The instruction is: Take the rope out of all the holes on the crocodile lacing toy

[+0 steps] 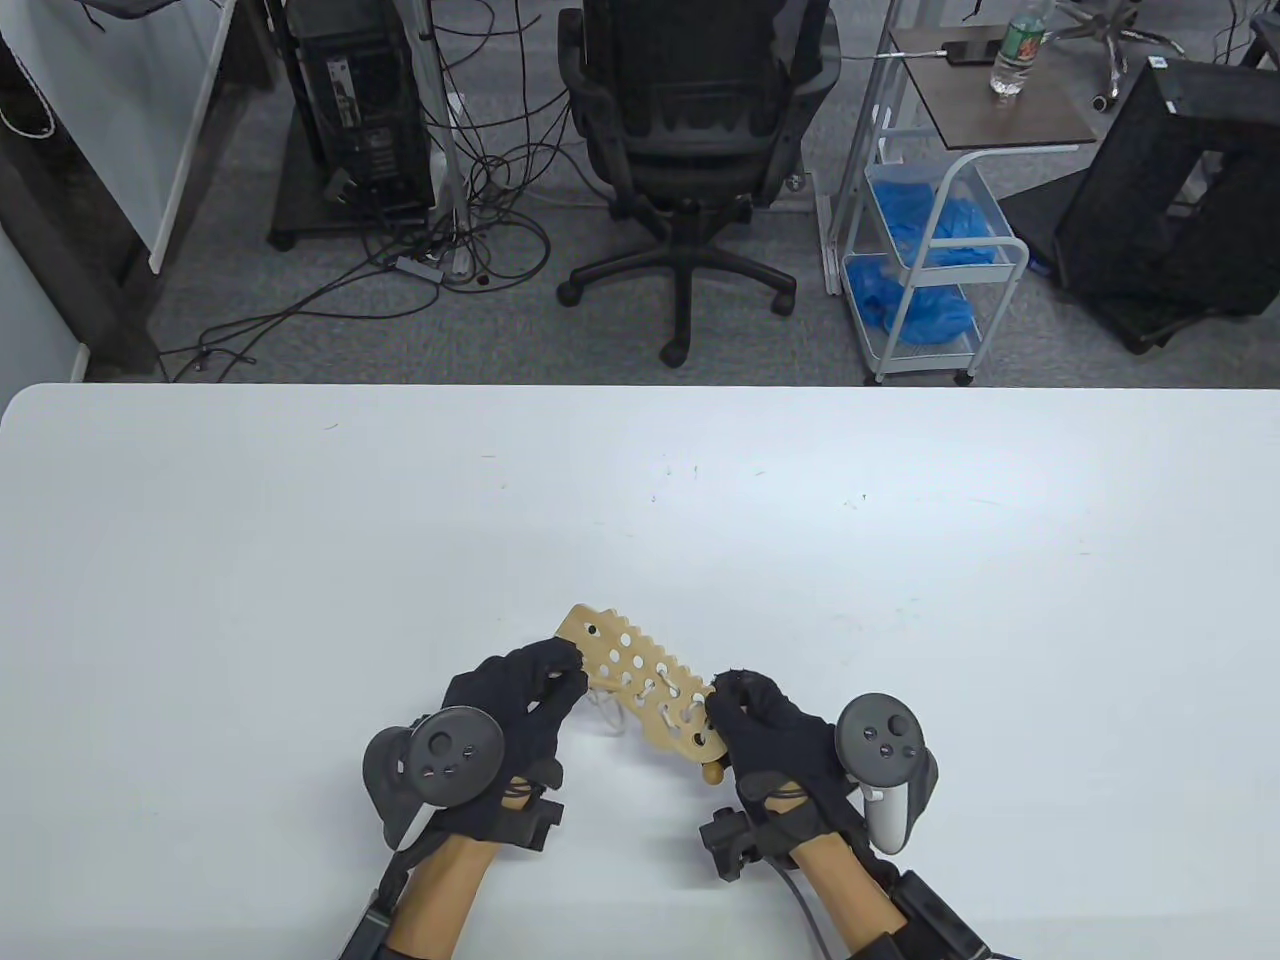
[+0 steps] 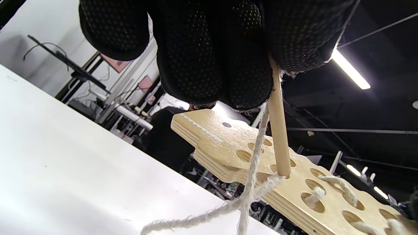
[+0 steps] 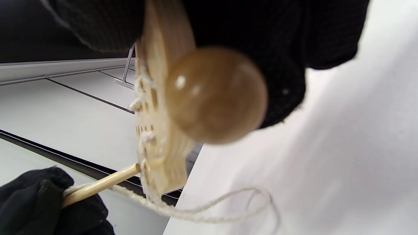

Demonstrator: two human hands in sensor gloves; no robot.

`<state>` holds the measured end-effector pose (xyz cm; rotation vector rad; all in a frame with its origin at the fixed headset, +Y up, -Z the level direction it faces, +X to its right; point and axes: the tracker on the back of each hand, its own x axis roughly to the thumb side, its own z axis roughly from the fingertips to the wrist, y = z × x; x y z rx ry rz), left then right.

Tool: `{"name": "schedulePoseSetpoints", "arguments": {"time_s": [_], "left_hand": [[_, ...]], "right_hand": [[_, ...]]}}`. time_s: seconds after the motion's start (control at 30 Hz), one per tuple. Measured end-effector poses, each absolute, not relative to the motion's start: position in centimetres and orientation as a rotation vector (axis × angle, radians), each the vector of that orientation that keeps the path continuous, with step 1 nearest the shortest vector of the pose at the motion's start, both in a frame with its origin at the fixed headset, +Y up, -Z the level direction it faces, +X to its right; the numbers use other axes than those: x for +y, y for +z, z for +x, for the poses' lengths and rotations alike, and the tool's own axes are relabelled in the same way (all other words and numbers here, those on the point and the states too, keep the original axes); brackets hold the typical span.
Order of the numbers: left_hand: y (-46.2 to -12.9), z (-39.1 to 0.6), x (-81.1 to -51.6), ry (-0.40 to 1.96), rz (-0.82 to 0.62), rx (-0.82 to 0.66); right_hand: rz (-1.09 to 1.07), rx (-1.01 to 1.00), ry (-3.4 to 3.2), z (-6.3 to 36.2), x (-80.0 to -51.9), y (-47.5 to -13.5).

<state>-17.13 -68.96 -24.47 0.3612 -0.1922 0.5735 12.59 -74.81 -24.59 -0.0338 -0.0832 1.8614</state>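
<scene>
The wooden crocodile lacing toy is held tilted above the table between both hands. My left hand pinches the thin wooden lacing stick, whose tip sits in a hole of the toy. White rope trails from the stick and still runs through several holes near the toy's right end. My right hand grips the toy's right end, where a round wooden bead hangs below it. In the right wrist view the toy is edge-on, with the stick and a rope loop over the table.
The white table stretches around the hands. Behind its far edge stand an office chair, a computer tower with cables and a white cart with blue material.
</scene>
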Motion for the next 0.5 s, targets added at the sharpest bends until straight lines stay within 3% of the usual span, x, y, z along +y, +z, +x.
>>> {"name": "schedulePoseSetpoints", "arguments": {"time_s": [0.5], "left_hand": [[-24.11,-16.53,-68.56,0.492,0.383,-0.201]], "right_hand": [[-0.018,-0.052,1.834,12.18,-74.91,-24.54]]}}
